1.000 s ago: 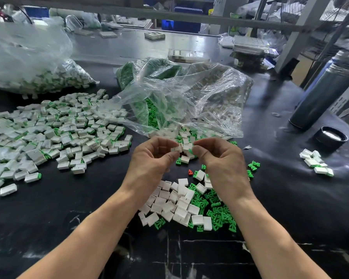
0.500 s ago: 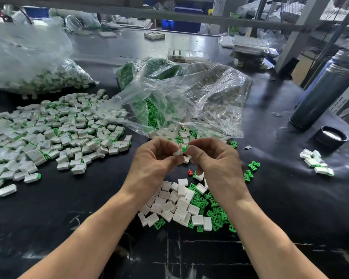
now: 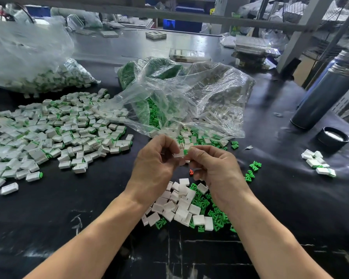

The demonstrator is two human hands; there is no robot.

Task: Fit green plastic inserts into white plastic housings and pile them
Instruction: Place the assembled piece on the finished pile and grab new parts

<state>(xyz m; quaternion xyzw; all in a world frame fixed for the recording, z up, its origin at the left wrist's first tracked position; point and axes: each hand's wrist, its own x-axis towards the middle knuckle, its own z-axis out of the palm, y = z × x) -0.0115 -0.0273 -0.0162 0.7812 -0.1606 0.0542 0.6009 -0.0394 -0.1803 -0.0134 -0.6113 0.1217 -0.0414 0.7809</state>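
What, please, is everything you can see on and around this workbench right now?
Black workbench: one, under everything.
Finished white housings with green inserts: large pile, left.
Clear plastic bag of finished pieces: one, far left.
Clear plastic bags of green inserts and white housings: centre.
Loose white plastic housings: heap, near centre.
Loose green plastic inserts: heap beside them.
Small orange piece: one, between the hands.
Small cluster of white pieces: right.
Dark cylindrical flask: one, right, black cap beside.
Left hand, right hand: pinching one white housing with green insert.

Factory assembly bench [image 3: 270, 198], bagged parts [image 3: 48, 77], shelving [image 3: 302, 27]
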